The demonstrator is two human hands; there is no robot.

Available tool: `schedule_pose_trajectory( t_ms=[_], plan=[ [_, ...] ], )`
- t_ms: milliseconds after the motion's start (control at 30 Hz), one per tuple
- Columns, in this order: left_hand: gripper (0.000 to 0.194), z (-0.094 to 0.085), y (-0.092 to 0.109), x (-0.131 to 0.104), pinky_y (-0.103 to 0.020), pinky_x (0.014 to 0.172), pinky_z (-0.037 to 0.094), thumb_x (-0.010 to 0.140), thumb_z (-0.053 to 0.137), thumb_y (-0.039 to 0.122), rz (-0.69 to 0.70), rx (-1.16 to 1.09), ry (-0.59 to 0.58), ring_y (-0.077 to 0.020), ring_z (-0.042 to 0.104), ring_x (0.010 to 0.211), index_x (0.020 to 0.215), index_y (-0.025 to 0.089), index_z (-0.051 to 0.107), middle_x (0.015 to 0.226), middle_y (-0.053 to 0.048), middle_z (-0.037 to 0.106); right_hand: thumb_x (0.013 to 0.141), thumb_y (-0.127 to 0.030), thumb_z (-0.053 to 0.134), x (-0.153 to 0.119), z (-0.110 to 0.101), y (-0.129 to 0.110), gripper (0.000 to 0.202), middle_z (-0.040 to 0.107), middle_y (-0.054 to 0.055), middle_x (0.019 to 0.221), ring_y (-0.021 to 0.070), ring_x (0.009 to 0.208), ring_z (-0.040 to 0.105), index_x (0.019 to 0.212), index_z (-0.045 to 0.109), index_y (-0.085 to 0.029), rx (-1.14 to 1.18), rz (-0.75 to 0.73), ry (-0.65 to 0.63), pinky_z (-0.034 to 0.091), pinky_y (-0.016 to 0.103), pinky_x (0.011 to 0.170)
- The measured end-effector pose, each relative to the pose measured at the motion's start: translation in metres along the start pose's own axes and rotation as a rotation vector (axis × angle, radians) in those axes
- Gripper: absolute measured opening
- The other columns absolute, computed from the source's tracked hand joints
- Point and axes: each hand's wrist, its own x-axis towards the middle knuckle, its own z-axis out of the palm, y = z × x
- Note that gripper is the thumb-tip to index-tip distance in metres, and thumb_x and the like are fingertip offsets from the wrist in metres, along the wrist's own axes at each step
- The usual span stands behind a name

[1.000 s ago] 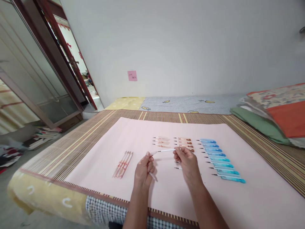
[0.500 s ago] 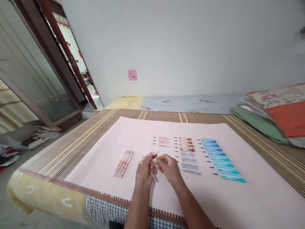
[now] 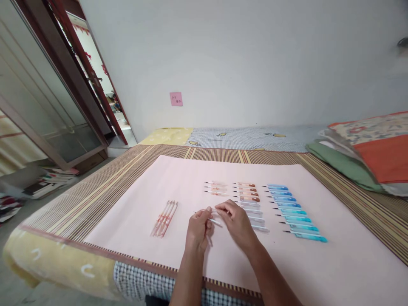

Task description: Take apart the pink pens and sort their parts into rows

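Note:
My left hand [image 3: 198,229] is closed around thin pen parts. A white pen refill [image 3: 216,222] sticks out to its right, a dark tip shows beyond its fingers, and another pale tube [image 3: 208,241] hangs below the palm. My right hand [image 3: 236,223] is closed in a pinch close by, at a thin translucent pen part between the two hands; its exact shape is unclear. To the left lie several clear pens with red patterns [image 3: 165,219]. Dark-tipped refills lie paired with pen barrels in rows: patterned [image 3: 216,188], brown [image 3: 247,193], grey [image 3: 259,222] and blue to teal [image 3: 295,212].
Pale pink paper [image 3: 127,221] covers the middle of a striped mat [image 3: 86,187] on a bed. Folded bedding [image 3: 376,148] is stacked at the right. Behind stands a white wall with a pink note [image 3: 176,99]; a glass door [image 3: 54,93] is at the left.
My right hand has moved slightly right and up, its fingers a little farther from my left hand. The white refill in my left hand now points right.

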Motion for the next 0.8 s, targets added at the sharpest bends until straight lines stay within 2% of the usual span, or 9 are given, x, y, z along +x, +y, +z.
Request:
schedule_pose_trajectory(
  t_ms=[167,333,500,667,800],
  plan=[
    [0.058,-0.001,-0.005,0.001,-0.018,0.037,0.016,0.051,0.092,0.061,-0.006,0.030,-0.043,-0.0024,0.029,0.034,0.062,0.017,0.055,0.041,0.008,0.042,0.092,-0.021,0.056,-0.002,-0.007,0.002,0.013,0.067,0.003,0.091,0.0179,0.083,0.063,0.089,0.068,-0.023,-0.145,-0.023,-0.123,0.046,0.031,0.077],
    [0.055,0.001,-0.003,0.000,-0.018,0.036,0.017,0.050,0.095,0.054,0.001,-0.019,-0.015,-0.0024,0.031,0.035,0.066,0.016,0.058,0.045,0.007,0.045,0.092,-0.019,0.053,0.002,-0.012,0.004,0.011,0.064,0.002,0.090,0.0175,0.082,0.060,0.086,0.062,-0.022,-0.231,0.002,-0.160,0.043,0.030,0.075],
    [0.045,-0.001,0.009,0.001,-0.017,0.035,0.019,0.053,0.095,0.039,0.046,-0.101,0.113,-0.0019,0.036,0.038,0.078,0.012,0.069,0.059,0.004,0.056,0.090,-0.011,0.051,0.027,-0.017,0.020,0.014,0.064,0.004,0.092,0.0175,0.085,0.058,0.085,0.060,-0.020,-0.449,0.021,-0.118,0.038,0.028,0.077],
    [0.032,-0.003,0.018,0.000,-0.016,0.034,0.021,0.062,0.087,0.025,0.026,-0.172,0.100,-0.0023,0.040,0.041,0.087,0.009,0.075,0.065,0.001,0.060,0.092,-0.006,0.051,0.058,-0.011,0.033,0.017,0.067,0.006,0.099,0.0174,0.087,0.058,0.091,0.063,-0.018,-0.733,0.083,-0.183,0.034,0.028,0.077],
    [0.028,-0.003,0.021,-0.001,-0.016,0.034,0.022,0.065,0.084,0.022,0.005,-0.181,0.104,-0.0027,0.041,0.042,0.087,0.008,0.076,0.065,0.000,0.060,0.093,-0.007,0.054,0.067,-0.001,0.035,0.016,0.067,0.011,0.105,0.0187,0.085,0.060,0.100,0.066,-0.016,-0.914,0.137,-0.259,0.032,0.030,0.075]
  ],
)
